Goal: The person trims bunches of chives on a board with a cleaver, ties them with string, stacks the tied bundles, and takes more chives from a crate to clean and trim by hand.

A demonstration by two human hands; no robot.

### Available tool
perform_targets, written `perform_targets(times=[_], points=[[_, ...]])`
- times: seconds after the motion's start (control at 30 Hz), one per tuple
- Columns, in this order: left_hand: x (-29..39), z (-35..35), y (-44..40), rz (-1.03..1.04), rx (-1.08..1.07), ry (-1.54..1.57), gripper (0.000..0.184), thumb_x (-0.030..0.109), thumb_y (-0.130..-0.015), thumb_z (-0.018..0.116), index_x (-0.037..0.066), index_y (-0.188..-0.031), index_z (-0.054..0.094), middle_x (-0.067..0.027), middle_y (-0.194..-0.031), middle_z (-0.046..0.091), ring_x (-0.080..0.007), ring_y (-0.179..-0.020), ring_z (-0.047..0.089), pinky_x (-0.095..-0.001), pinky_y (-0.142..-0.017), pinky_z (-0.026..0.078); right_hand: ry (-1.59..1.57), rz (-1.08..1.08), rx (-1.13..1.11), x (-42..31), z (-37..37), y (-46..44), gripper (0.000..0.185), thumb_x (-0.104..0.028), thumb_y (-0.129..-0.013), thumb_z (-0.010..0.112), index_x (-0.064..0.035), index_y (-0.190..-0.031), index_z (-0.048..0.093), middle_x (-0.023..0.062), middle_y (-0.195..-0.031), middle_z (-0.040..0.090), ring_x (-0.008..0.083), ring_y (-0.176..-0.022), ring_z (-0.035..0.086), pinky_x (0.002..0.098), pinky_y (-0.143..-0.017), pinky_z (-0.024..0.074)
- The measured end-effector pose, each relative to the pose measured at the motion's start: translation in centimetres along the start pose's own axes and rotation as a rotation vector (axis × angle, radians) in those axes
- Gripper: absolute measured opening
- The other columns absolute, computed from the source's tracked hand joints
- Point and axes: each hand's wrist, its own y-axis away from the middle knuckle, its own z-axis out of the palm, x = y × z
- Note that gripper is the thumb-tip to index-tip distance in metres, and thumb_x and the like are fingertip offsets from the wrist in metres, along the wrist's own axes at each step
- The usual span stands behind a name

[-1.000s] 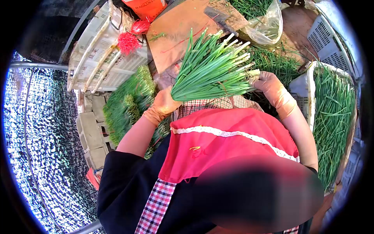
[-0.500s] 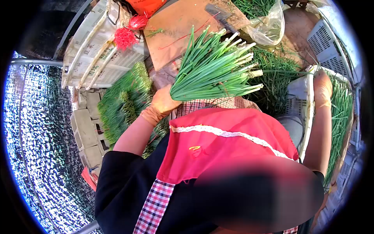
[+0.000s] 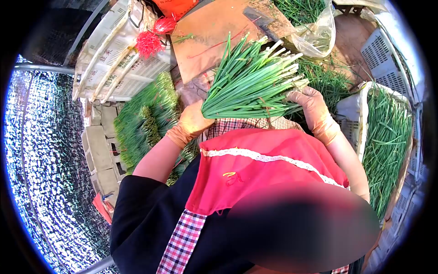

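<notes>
A fanned bunch of garlic chives [image 3: 255, 89] lies across the front of my lap, white stem ends to the right. My left hand [image 3: 195, 119], in an orange glove, is closed round the gathered leaf ends. At the stem ends, my gloved right hand [image 3: 315, 109] has its fingers pressed together on the lower stalks; its fingertips are partly hidden. Close to my left forearm sits a stack of neatly bundled chives [image 3: 146, 121]. To the right of my right arm, a white crate [image 3: 362, 118] holds loose chives [image 3: 388, 146].
A brown board [image 3: 205, 36] with a dark flat blade [image 3: 261, 22] on it lies ahead. Red ties [image 3: 149, 44] hang by stacked white crates [image 3: 118, 59] at left. A clear plastic bag [image 3: 319, 39] and loose greens [image 3: 326, 77] are at front right.
My right hand has moved left from the crate of loose chives to the stem ends of the bunch. My left hand keeps its hold, almost unmoved.
</notes>
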Motion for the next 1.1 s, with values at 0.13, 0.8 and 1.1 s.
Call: perform_targets(times=[0.13,0.8,1.1], points=[[0.5,-0.2,-0.2,-0.004,-0.021,0.046,0.032,0.033,-0.08,0.052,0.007,-0.097,0.06,-0.0197,-0.087,0.062,-0.0371,-0.083,0.058,-0.0398,-0.07,0.048,0.04,-0.143,0.245,-0.2,-1.1,0.1,0.021,-0.002,-0.073,0.058,0.002,-0.093,0.063,0.0096,-0.097,0.065,0.0164,-0.086,0.06,0.0273,-0.079,0.0457],[-0.9,1.5,0.5,-0.094,0.053,-0.008,0.04,0.043,-0.079,0.052,0.009,-0.1,0.056,-0.021,-0.088,0.061,-0.04,-0.084,0.058,-0.0457,-0.07,0.047,1.084,-0.706,0.204,-2.7,-3.4,-0.2,0.009,-0.005,-0.075,0.065,-0.0011,-0.082,0.064,0.0176,-0.102,0.06,0.0273,-0.099,0.056,0.0319,-0.088,0.0425],[0.5,0.7,0.1,-0.242,0.0,-0.051,0.04,0.042,-0.078,0.055,0.006,-0.096,0.058,-0.0222,-0.089,0.061,-0.0395,-0.086,0.057,-0.0447,-0.072,0.046,0.115,-0.171,-0.002,0.2,-3.5,-0.2,0.021,-0.004,-0.081,0.061,0.0005,-0.101,0.058,0.0075,-0.099,0.062,0.0126,-0.088,0.057,0.0249,-0.083,0.0442]])
